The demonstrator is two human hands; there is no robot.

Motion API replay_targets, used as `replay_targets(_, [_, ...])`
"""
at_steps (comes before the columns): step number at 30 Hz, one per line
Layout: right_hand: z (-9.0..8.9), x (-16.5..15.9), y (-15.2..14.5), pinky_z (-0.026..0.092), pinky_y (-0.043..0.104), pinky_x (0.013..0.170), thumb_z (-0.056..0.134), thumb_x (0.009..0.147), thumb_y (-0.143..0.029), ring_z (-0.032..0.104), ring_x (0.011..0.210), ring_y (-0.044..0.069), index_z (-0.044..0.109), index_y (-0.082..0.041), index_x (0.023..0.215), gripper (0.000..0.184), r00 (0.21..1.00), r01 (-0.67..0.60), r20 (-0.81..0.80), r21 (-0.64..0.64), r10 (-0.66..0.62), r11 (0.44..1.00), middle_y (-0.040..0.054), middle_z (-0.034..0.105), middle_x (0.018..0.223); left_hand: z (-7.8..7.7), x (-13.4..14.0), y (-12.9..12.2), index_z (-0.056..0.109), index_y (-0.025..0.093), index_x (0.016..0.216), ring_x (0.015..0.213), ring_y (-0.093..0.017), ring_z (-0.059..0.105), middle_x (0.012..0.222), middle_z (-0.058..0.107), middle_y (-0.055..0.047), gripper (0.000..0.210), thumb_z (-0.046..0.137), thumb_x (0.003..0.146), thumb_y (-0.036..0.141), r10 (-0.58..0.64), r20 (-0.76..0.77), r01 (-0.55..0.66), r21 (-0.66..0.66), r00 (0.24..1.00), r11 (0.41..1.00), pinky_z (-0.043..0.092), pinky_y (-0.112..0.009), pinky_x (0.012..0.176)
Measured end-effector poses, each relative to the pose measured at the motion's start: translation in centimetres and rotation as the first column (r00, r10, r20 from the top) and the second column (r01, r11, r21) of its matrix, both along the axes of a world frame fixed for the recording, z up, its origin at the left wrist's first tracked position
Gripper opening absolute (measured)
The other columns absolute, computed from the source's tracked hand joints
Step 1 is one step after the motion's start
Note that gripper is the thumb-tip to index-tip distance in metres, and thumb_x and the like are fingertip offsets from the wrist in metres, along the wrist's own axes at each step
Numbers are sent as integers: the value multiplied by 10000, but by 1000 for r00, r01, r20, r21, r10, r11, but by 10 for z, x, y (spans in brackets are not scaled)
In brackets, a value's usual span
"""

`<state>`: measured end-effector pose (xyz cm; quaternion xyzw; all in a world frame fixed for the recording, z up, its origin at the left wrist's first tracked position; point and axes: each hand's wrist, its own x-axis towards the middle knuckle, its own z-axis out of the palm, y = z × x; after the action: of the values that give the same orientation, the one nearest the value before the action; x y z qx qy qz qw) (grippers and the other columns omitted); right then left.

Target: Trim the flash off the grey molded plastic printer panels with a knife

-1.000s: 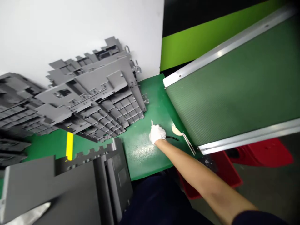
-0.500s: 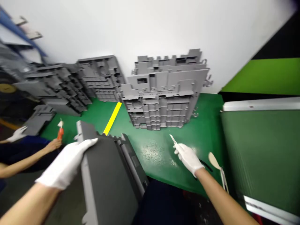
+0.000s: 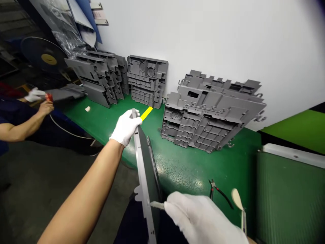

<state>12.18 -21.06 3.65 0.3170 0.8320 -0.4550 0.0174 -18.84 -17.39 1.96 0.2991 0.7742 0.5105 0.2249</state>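
My left hand [image 3: 127, 128], in a white glove, is closed around the far end of a grey moulded plastic panel [image 3: 142, 166]. The panel stands on edge in front of me, its narrow rim turned up. My right hand [image 3: 200, 217], also gloved, is closed on a small knife; its handle is hidden in the fingers. The knife's pale pointed blade [image 3: 157, 205] reaches to the panel's near rim and seems to touch it. Right of the panel, black-and-red side cutters [image 3: 215, 189] lie on the green table [image 3: 185, 173].
Grey panels [image 3: 208, 115] lean on the white wall, with another panel [image 3: 147, 81] and a stack [image 3: 101, 76] farther left. A cream-coloured scraper-like tool [image 3: 238, 200] lies by the green conveyor belt [image 3: 291, 193]. At left, a co-worker's hands [image 3: 45, 107] hold a red-handled tool.
My view has swung left. My left hand has tipped the panel onto its edge, and my right hand has brought the knife from above the table to the panel's rim.
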Motion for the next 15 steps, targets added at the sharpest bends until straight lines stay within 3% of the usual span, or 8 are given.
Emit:
replay_targets(4, [5,-25,-6,182,332,404,306,958,-671,437,420,190,544,-316,635,536,979,-65,204,245,14,967,32,584,571,-10,-3,3,686,151,1027,911,-206,615,1052,696,-58,423,651,607,193,45,-29,-44,57,999,997,504,-325,775])
replay_targets(7, [7,-34,-4,164,344,398,325,944,-677,383,352,184,560,-325,636,523,964,-134,263,348,41,928,36,552,502,-16,-11,4,689,160,1038,832,-193,601,980,694,-43,426,653,615,199,34,-33,-32,66,999,997,497,-324,731])
replay_targets(11, [14,-35,-2,197,348,370,345,951,-639,491,373,219,585,-366,711,436,941,-216,328,384,86,898,42,597,531,-21,-19,6,696,173,987,765,-187,571,896,677,-30,361,647,630,203,11,-91,-6,54,996,999,473,-325,666])
replay_targets(15, [19,-34,-1,281,400,342,297,952,-620,626,466,308,597,-422,827,380,833,-395,521,321,188,861,37,675,612,-24,-20,5,692,180,998,756,-180,561,888,666,-26,369,640,633,189,9,-111,-3,58,994,998,465,-324,663])
